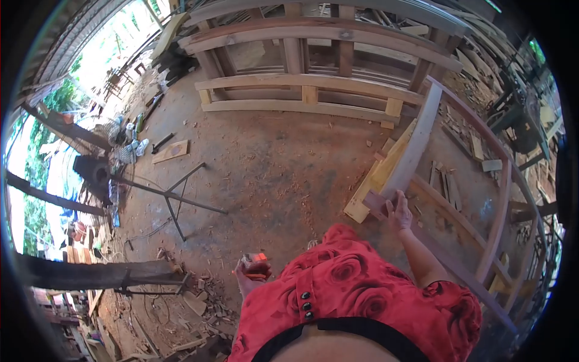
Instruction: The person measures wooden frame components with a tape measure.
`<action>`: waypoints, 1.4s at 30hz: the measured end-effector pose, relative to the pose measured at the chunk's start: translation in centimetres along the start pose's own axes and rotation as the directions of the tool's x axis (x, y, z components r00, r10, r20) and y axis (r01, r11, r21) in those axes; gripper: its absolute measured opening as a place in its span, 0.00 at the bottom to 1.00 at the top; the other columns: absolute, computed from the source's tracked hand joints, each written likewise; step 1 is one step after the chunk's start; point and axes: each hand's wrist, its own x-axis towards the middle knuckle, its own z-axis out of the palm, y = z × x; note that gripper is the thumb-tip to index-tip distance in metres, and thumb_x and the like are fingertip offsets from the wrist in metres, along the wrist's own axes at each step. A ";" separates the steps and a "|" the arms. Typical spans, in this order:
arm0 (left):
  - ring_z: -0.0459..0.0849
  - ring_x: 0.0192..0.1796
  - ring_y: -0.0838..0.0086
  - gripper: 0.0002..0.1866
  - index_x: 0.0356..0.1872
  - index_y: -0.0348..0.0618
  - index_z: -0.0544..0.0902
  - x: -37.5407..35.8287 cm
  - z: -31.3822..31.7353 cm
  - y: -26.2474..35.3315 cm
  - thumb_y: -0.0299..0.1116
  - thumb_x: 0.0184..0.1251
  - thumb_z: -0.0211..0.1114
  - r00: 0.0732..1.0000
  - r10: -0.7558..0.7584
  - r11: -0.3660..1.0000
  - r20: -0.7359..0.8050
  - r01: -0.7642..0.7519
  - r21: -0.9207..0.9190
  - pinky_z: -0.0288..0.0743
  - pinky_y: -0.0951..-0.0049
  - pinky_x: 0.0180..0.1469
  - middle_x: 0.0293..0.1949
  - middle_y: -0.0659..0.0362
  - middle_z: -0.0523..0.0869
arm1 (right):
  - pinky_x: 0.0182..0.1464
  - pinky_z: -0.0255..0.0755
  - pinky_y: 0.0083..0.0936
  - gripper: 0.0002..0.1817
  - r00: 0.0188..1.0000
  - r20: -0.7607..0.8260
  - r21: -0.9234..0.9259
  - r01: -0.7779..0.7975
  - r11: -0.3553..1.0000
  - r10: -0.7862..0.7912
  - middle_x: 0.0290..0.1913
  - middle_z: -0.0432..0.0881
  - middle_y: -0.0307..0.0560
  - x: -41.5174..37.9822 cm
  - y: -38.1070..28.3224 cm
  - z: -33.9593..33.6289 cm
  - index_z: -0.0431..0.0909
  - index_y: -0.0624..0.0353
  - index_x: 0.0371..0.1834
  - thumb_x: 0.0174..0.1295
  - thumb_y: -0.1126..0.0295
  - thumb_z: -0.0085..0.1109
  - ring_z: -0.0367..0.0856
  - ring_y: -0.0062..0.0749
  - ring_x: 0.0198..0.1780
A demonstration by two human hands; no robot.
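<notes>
My left hand (248, 279), low in front of my red rose-patterned clothing, is closed around a small object with bright orange parts (259, 258); its kind is not clear. My right hand (399, 212) is on a large wooden frame (416, 136) near the end of a long beam, with the thumb and fingertips showing over the wood. The frame stretches away to the right, with several bars. Under and beside its near beam lies a pale yellowish timber (375, 181).
Slatted wooden frames (313, 36) stand across the back. On the dirt floor are a metal stand (172, 194), a flat board (170, 151) and a dark tool (162, 142). A thick post (96, 273) juts in at left. Offcuts (449, 190) and shavings lie about.
</notes>
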 end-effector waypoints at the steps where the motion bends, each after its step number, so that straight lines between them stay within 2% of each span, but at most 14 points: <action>1: 0.82 0.32 0.64 0.29 0.43 0.46 0.78 0.6 0.9 0.4 0.62 0.60 0.47 1.000 -0.012 1.000 0.005 0.012 0.017 0.76 0.67 0.32 0.32 0.58 0.84 | 0.50 0.69 0.42 0.31 0.999 -0.030 -0.027 0.030 0.999 -0.031 0.56 0.70 0.56 0.2 0.1 0.3 0.55 0.50 0.65 0.61 0.55 0.52 0.73 0.53 0.54; 4: 0.82 0.34 0.61 0.32 0.45 0.44 0.78 2.6 3.4 0.9 0.63 0.58 0.49 0.999 0.041 0.999 0.012 -0.041 0.004 0.77 0.64 0.35 0.35 0.54 0.84 | 0.50 0.69 0.42 0.32 1.000 0.013 -0.070 0.023 0.997 -0.022 0.56 0.70 0.57 0.6 0.1 0.0 0.53 0.50 0.67 0.61 0.55 0.52 0.73 0.54 0.53; 6: 0.83 0.35 0.58 0.35 0.47 0.42 0.77 4.8 4.5 1.6 0.66 0.55 0.51 0.982 -0.055 0.991 0.179 0.075 -0.110 0.77 0.62 0.36 0.36 0.50 0.84 | 0.50 0.68 0.43 0.33 0.999 0.038 -0.079 -0.015 0.997 0.018 0.56 0.70 0.57 0.9 0.1 0.0 0.53 0.49 0.67 0.61 0.55 0.52 0.73 0.55 0.52; 10: 0.82 0.33 0.57 0.37 0.47 0.40 0.77 6.5 10.7 4.4 0.67 0.53 0.52 0.973 -0.130 0.990 0.192 0.139 -0.034 0.78 0.61 0.35 0.36 0.47 0.83 | 0.50 0.67 0.44 0.34 0.990 0.115 -0.108 -0.075 0.991 0.087 0.54 0.70 0.58 1.8 -0.4 -0.5 0.52 0.50 0.68 0.61 0.53 0.51 0.73 0.55 0.51; 13: 0.81 0.29 0.58 0.38 0.46 0.39 0.77 9.6 16.8 6.2 0.68 0.52 0.53 0.972 0.196 0.926 0.129 -0.227 0.301 0.78 0.60 0.34 0.36 0.45 0.83 | 0.50 0.66 0.44 0.35 0.988 0.127 -0.096 -0.075 0.993 0.087 0.51 0.72 0.57 2.4 0.1 -0.5 0.52 0.51 0.68 0.60 0.51 0.50 0.72 0.55 0.51; 16: 0.81 0.28 0.58 0.37 0.46 0.38 0.78 14.4 21.9 9.0 0.66 0.53 0.54 0.915 -0.077 0.952 0.397 -0.051 0.301 0.78 0.59 0.34 0.36 0.43 0.83 | 0.49 0.67 0.43 0.36 0.985 0.152 -0.112 -0.062 0.992 0.079 0.48 0.72 0.57 3.1 -0.1 -0.8 0.52 0.53 0.68 0.59 0.50 0.50 0.73 0.53 0.49; 19: 0.81 0.28 0.58 0.35 0.46 0.39 0.78 18.1 27.7 9.2 0.64 0.55 0.54 0.911 -0.165 0.971 0.377 0.084 0.223 0.79 0.59 0.34 0.36 0.43 0.83 | 0.46 0.67 0.43 0.38 0.987 0.146 -0.136 -0.045 0.990 0.065 0.46 0.72 0.56 3.4 0.8 -0.4 0.52 0.53 0.68 0.58 0.49 0.51 0.73 0.51 0.46; 21: 0.83 0.31 0.56 0.33 0.46 0.39 0.78 20.1 31.8 9.9 0.62 0.57 0.54 0.823 -0.320 0.945 0.469 0.312 0.098 0.79 0.58 0.33 0.36 0.45 0.84 | 0.46 0.67 0.43 0.38 0.985 0.154 -0.142 -0.060 0.988 0.082 0.45 0.72 0.56 4.0 0.8 -0.6 0.52 0.53 0.68 0.58 0.49 0.52 0.73 0.52 0.45; 24: 0.84 0.36 0.54 0.32 0.46 0.39 0.78 23.9 36.5 11.1 0.62 0.58 0.53 0.853 -0.328 0.925 0.406 0.204 0.319 0.79 0.57 0.36 0.37 0.48 0.84 | 0.44 0.67 0.43 0.39 0.962 0.232 -0.159 -0.109 0.981 0.145 0.43 0.72 0.56 5.0 -0.1 -1.6 0.52 0.53 0.68 0.57 0.48 0.52 0.73 0.52 0.43; 28: 0.83 0.41 0.52 0.32 0.46 0.38 0.78 25.4 43.3 10.9 0.61 0.58 0.54 0.786 -0.352 0.926 0.508 0.212 0.313 0.79 0.55 0.39 0.38 0.49 0.84 | 0.42 0.67 0.43 0.39 0.937 0.289 -0.199 -0.142 0.970 0.197 0.42 0.72 0.56 5.2 -0.2 -2.1 0.53 0.52 0.68 0.56 0.48 0.53 0.73 0.52 0.41; 36: 0.83 0.34 0.59 0.30 0.41 0.42 0.80 29.3 54.6 9.0 0.61 0.56 0.54 0.704 -0.527 0.784 0.476 0.188 0.591 0.78 0.63 0.31 0.34 0.54 0.84 | 0.42 0.69 0.44 0.34 0.977 0.131 -0.169 -0.146 0.975 0.169 0.44 0.71 0.56 6.3 -1.2 -2.5 0.61 0.50 0.63 0.54 0.49 0.56 0.74 0.52 0.42; 38: 0.83 0.34 0.59 0.30 0.41 0.42 0.80 31.0 57.2 8.7 0.61 0.56 0.54 0.694 -0.525 0.782 0.492 0.166 0.600 0.78 0.64 0.31 0.34 0.54 0.84 | 0.50 0.67 0.42 0.33 0.914 -0.086 0.084 -0.389 0.917 0.395 0.50 0.71 0.59 8.5 -1.5 -1.6 0.59 0.55 0.64 0.54 0.60 0.58 0.72 0.55 0.50; 40: 0.83 0.34 0.59 0.29 0.42 0.43 0.79 33.1 59.7 8.8 0.61 0.56 0.53 0.687 -0.522 0.781 0.506 0.146 0.607 0.78 0.64 0.31 0.34 0.55 0.84 | 0.53 0.67 0.41 0.32 0.904 -0.286 -0.109 -0.359 0.927 0.317 0.54 0.69 0.58 13.6 -1.7 -1.9 0.59 0.54 0.64 0.54 0.68 0.58 0.71 0.56 0.52; 42: 0.84 0.38 0.55 0.29 0.46 0.40 0.78 35.7 62.5 9.7 0.58 0.57 0.57 0.559 -0.574 0.788 0.598 0.180 0.589 0.80 0.57 0.39 0.38 0.49 0.84 | 0.55 0.65 0.42 0.34 0.817 -0.418 -0.039 -0.454 0.890 0.399 0.57 0.67 0.58 19.0 -1.5 -0.8 0.57 0.53 0.66 0.54 0.65 0.58 0.68 0.54 0.57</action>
